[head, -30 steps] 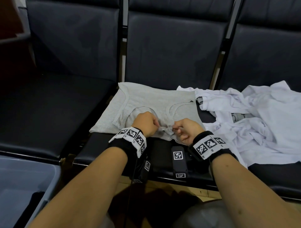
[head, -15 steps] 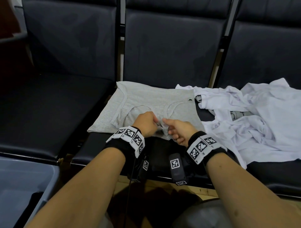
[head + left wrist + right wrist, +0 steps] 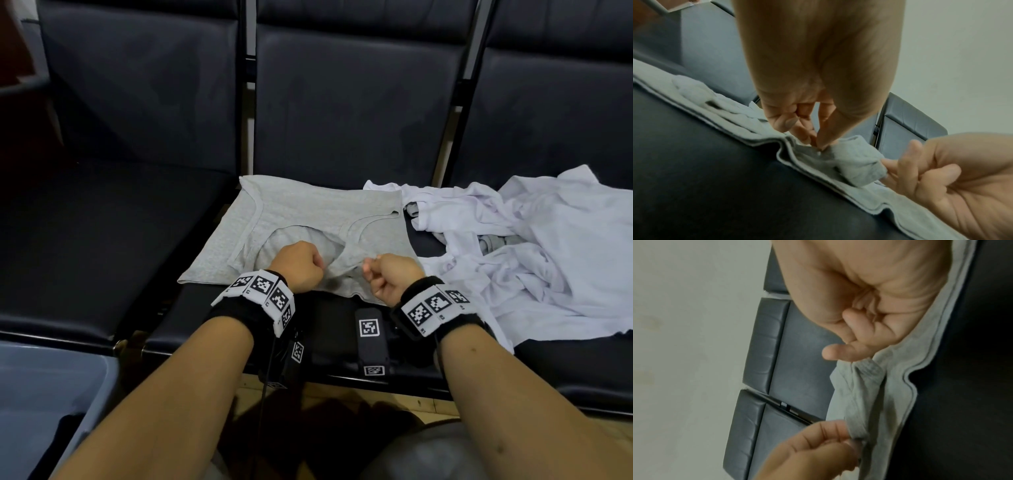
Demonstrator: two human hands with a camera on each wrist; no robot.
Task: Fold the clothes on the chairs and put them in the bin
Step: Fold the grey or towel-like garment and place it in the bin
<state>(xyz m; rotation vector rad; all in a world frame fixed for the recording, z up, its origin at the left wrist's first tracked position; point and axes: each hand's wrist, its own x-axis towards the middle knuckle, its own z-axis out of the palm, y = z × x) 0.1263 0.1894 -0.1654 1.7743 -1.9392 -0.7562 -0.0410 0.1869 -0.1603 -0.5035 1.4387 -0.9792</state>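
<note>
A grey tank top lies flat on the middle black chair seat, its straps toward me. My left hand pinches one strap near the front edge. My right hand, fingers curled, pinches the same strap a little to the right, so a short bunched stretch of it hangs between the hands. The left wrist view shows my left hand nipping the grey tank top, with the right fingers at the strap's folded end. In the right wrist view, the right thumb lies on the strap.
A rumpled pile of white clothes covers the right chair seat and spills onto the middle one. The grey-blue bin stands on the floor at lower left, with something dark inside. The left seat carries nothing.
The hands came close together half a second ago and have since drawn slightly apart, with the strap held between them. The tank top's body has not shifted.
</note>
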